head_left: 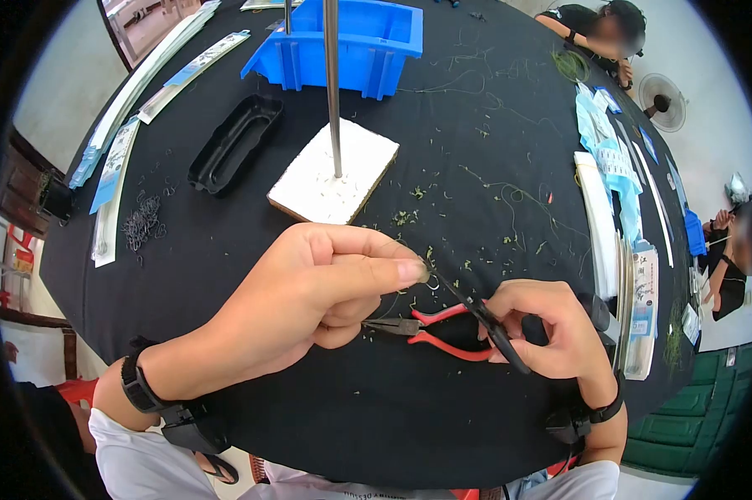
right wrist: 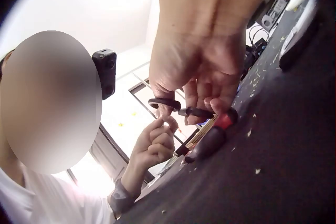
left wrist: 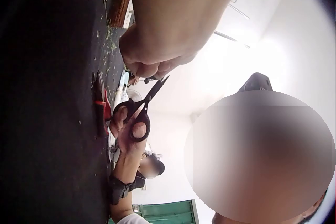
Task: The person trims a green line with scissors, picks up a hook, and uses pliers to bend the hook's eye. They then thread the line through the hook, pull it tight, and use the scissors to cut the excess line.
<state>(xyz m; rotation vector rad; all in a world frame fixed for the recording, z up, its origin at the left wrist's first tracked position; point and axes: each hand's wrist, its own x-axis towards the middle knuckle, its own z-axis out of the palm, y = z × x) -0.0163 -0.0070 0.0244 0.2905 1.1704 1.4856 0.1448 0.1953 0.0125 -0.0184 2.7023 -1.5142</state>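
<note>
Pinches a tiny thing (head_left: 432,282) between thumb and forefinger of the left hand (head_left: 322,283), near the centre of the head view, with the other fingers folded under. Cannot make out its kind — too small, and showing only as a pale curve at the fingertips.

Holds black scissors (head_left: 494,330) in the right hand (head_left: 551,325) at four o'clock, with thumb and fingers curled through the handle loops and blades aimed between ten and eleven. Has the blade tips just beside the left fingertips; cannot tell whether touching the tiny thing.

Has red-handled pliers (head_left: 416,327) lying at five o'clock on a black-covered table (head_left: 309,433), with handles spread and nose toward nine. Cannot tell whether touching either hand.

Faces, at eleven o'clock, a white-topped block (head_left: 305,183) bearing an upright metal rod (head_left: 334,108); behind, toward twelve, a blue bin (head_left: 305,71). At ten o'clock, a black tray (head_left: 234,148); at nine, a heap of small dark hooks (head_left: 144,222), with long packets (head_left: 116,183) beyond. At twelve o'clock from the left fingertips, green scraps (head_left: 405,218).

Between one and two o'clock, a coil of green line (head_left: 570,65) and a person (head_left: 580,17) at the table's edge. At three — blue-and-white packets (head_left: 642,300), with another person (head_left: 730,287) farther out.
</note>
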